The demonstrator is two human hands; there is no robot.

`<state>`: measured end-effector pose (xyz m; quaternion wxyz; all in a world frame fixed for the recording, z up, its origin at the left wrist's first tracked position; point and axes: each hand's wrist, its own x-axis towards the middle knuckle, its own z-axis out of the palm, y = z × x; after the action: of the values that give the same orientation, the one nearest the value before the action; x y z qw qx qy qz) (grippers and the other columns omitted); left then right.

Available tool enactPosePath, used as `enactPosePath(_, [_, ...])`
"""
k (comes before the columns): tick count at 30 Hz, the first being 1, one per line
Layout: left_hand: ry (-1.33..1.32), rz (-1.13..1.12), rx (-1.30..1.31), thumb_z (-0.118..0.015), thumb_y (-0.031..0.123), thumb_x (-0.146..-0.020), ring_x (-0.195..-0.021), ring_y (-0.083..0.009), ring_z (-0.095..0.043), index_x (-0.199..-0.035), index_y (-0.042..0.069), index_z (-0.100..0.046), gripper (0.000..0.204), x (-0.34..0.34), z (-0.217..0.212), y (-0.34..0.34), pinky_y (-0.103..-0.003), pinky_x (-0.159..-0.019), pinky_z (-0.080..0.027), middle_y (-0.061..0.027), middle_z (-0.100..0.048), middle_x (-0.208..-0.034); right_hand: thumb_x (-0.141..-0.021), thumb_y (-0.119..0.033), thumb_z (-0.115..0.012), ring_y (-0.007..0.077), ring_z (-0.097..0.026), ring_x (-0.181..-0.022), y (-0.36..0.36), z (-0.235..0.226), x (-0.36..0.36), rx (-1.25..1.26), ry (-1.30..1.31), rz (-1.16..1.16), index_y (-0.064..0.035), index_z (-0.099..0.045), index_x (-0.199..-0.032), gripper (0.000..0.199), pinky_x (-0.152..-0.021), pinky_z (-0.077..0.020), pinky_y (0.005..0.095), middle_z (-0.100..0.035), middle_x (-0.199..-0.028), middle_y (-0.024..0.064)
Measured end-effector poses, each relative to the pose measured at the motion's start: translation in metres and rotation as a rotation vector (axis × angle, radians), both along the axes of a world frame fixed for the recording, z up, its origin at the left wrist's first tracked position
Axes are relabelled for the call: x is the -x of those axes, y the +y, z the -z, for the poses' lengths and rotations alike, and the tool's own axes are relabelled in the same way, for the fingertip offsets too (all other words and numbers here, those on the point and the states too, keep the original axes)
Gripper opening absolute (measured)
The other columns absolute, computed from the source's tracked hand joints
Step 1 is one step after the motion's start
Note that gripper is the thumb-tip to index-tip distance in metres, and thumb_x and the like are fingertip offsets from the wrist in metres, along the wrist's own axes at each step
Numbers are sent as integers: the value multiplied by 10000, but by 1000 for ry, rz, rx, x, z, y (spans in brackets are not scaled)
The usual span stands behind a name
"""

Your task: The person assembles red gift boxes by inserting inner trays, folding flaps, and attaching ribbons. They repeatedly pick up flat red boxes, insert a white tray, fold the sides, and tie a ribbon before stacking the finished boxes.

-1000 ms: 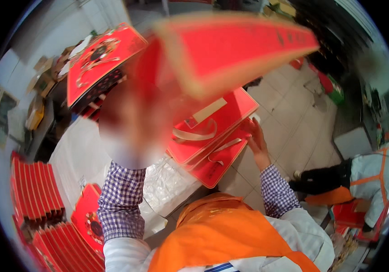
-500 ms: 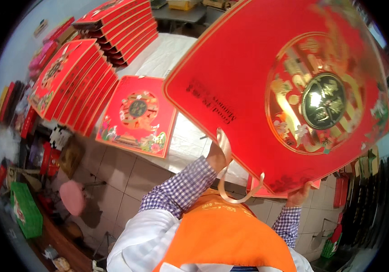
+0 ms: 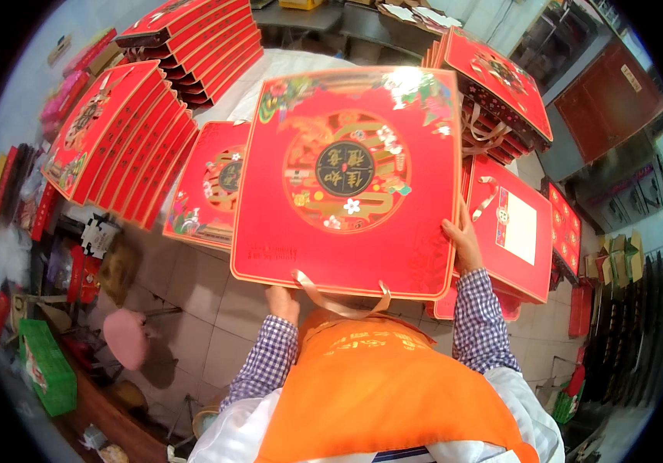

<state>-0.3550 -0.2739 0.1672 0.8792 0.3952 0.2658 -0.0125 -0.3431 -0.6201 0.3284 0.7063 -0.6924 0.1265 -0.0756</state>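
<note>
A red gift box (image 3: 349, 184) with gold trim, flower prints and a dark round medallion is held up in front of me, its printed face toward me. A pale ribbon handle (image 3: 341, 301) hangs from its near edge. My right hand (image 3: 464, 241) grips the box's right edge, thumb on the face. Below the near left corner, my left hand (image 3: 284, 304) is closed on the box, its fingertips hidden underneath. Partly behind the held box, another red box (image 3: 202, 185) lies flat on the white-covered table (image 3: 289, 68).
Stacks of red boxes stand at left (image 3: 119, 147) and far left (image 3: 200, 46). A further box stack (image 3: 501, 85) rises at far right. Nearer lies a red box with a white panel (image 3: 513, 231). A pink stool (image 3: 125, 338) and green basket (image 3: 46, 366) are at lower left.
The held box has swung down and left from the upper right and levelled out. My left hand has shifted left to its near left corner; my right hand now grips its right edge.
</note>
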Motion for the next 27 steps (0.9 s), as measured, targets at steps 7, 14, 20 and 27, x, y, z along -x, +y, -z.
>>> enactPosePath(7, [-316, -80, -1181, -581, 348, -958, -1228, -262, -484, -1470, -8, -196, 732, -35, -82, 17, -433, -1087, -414, -183, -353, -1416, -843, -106, -663, 261, -550, -1203, -44, 57, -14, -427, 219, -80, -63, -264, -1506, 775, -1013, -461, 388, -497, -1389, 136])
enactPosePath(14, [-894, 222, -2015, -674, 242, -852, -1119, -316, -590, -1296, 4, -505, 531, -50, -90, 33, -417, -940, -490, -207, -555, -1268, -831, -299, -718, 255, -556, -1200, -61, 92, -28, -122, 445, -62, 25, -225, -1483, 880, -985, -489, 388, -445, -1410, 216])
enactPosePath(20, [-1089, 945, -1839, -636, 74, -743, -976, -355, -632, -1099, 8, -663, 363, -58, -98, -38, -444, -848, -500, -171, -676, -1052, -892, -479, -623, 233, -509, -1251, -97, 102, -16, 166, 496, -197, 6, -491, -1363, 688, -989, -463, 374, -487, -1386, 185])
enactPosePath(27, [-190, 1104, -1066, -535, 165, -889, -1045, -332, -607, -1232, -9, -551, 385, -61, -156, -125, -433, -882, -503, -169, -622, -1153, -1001, -321, -493, 172, -647, -868, -296, 18, 77, 136, 52, 296, 9, -619, -1158, 387, -779, -537, 290, -677, -1007, 101])
